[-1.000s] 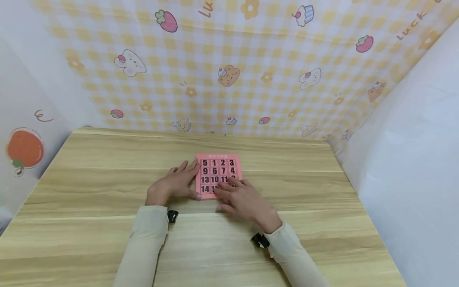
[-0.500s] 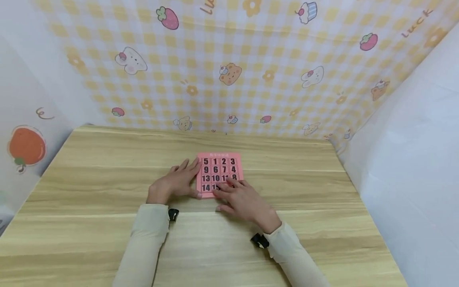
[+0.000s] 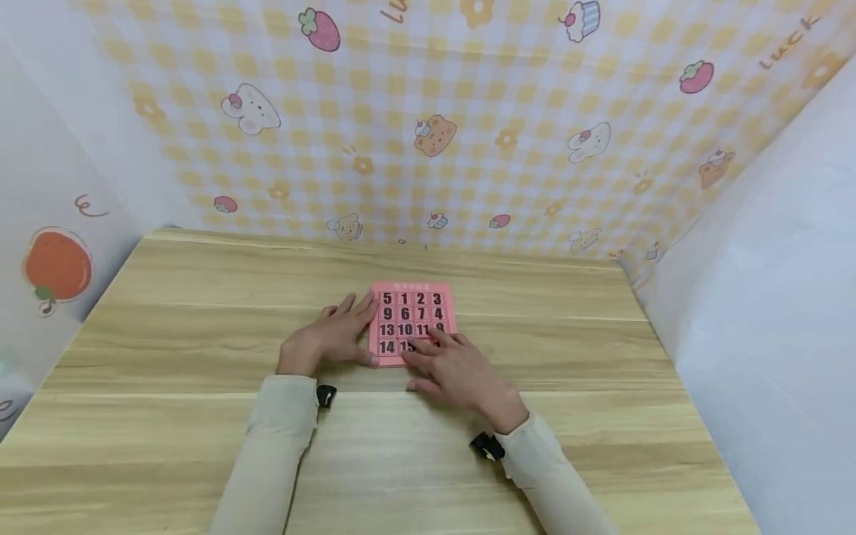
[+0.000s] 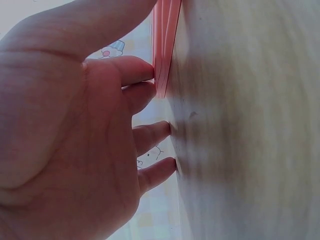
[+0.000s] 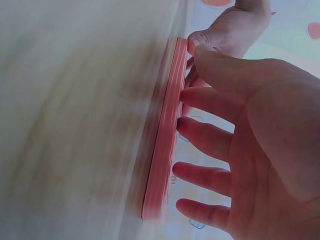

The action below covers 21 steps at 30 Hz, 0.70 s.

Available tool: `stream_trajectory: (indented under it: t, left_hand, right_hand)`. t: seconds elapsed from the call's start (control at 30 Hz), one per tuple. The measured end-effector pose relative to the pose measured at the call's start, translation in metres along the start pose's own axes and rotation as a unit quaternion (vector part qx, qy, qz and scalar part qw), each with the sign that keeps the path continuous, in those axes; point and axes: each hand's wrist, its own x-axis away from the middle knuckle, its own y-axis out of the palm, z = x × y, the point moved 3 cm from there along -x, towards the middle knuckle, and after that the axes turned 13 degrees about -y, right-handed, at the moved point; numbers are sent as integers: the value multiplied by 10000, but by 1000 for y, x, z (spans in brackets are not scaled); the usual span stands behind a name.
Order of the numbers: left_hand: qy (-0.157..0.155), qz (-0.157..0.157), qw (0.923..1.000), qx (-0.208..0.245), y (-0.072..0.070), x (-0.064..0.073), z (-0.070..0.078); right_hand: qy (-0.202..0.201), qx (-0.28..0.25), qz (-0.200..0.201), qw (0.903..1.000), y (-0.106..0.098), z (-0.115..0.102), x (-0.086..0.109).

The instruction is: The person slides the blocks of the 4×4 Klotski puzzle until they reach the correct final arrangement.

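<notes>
A pink sliding number puzzle (image 3: 404,306) lies flat on the wooden table. Its top row reads 5, 1, 2, 3; 14 and a partly covered 15 show at the lower left. Along the puzzle's left side rests my left hand (image 3: 328,339), two fingertips on its edge and the thumb at the near left corner. In the left wrist view its other two fingers (image 4: 152,137) reach down to the table. My right hand (image 3: 464,375) lies over the near right part, fingers extended with fingertips at the tiles. It hides the lower right tiles. Neither hand grips the puzzle.
The wooden table (image 3: 562,327) stretches out around the puzzle. Behind it hangs a yellow checked cloth (image 3: 508,89) with cartoon prints. White sheets stand at the left (image 3: 53,148) and right (image 3: 769,245). Each wrist carries a black camera mount (image 3: 487,446).
The head view has shifted slightly. My left hand keeps its place at the puzzle's edge. My right fingertips move a little over the lower right tiles, covering the 8 to a varying extent.
</notes>
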Motion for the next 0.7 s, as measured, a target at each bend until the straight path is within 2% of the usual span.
stream_trajectory:
  t: [0.7]
  left_hand:
    - [-42,-78,10000,12,-1,0,1]
  right_hand:
    - [50,-208,-23,9998,-6,5,4]
